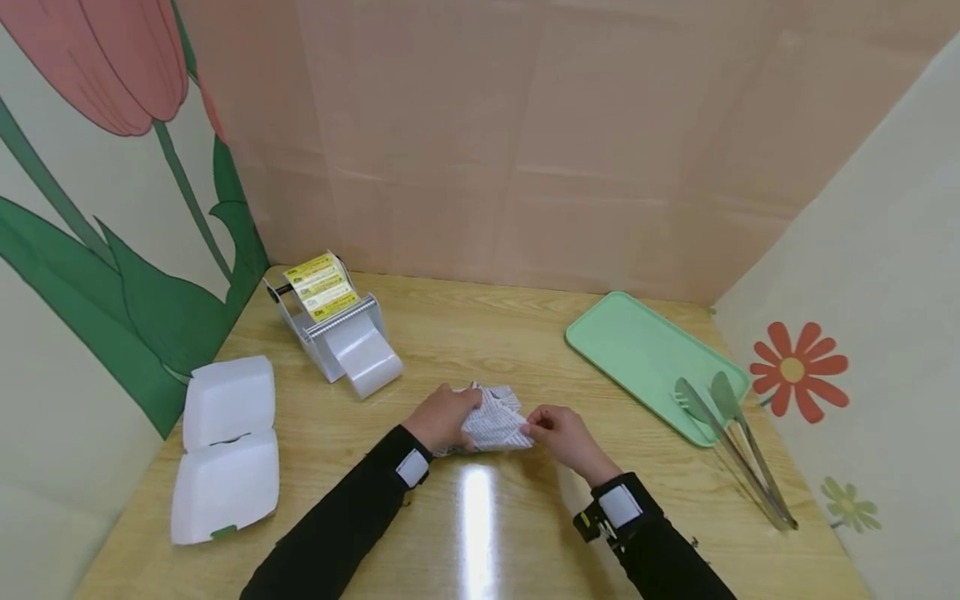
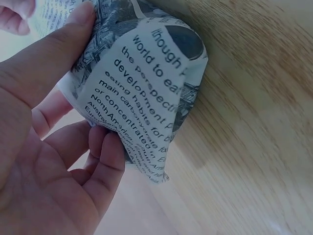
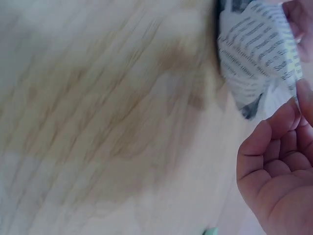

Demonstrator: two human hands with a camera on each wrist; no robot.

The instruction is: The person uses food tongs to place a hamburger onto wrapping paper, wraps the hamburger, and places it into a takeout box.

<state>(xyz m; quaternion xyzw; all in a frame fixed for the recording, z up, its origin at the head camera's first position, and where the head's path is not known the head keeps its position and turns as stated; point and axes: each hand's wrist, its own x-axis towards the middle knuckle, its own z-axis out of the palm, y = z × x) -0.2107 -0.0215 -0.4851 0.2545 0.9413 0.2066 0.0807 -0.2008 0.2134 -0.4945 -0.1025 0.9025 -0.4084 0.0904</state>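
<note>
A small bundle wrapped in newsprint-patterned paper (image 1: 497, 421) lies on the table in front of me; whatever is inside is hidden. My left hand (image 1: 442, 419) grips its left side, thumb on top and fingers curled below. In the left wrist view, a folded corner of the printed paper (image 2: 142, 88) juts out past the fingers. On the other side, my right hand (image 1: 566, 437) pinches the paper's right edge between thumb and index finger. Its other fingers (image 3: 254, 142) are curled in the right wrist view.
An open white clamshell box (image 1: 228, 450) lies at the left. Behind it stands a label dispenser (image 1: 330, 321) with a yellow-and-white label roll. At the right, metal-handled tongs (image 1: 757, 467) lean over the edge of a green tray (image 1: 637, 350). Walls border the table's back and sides.
</note>
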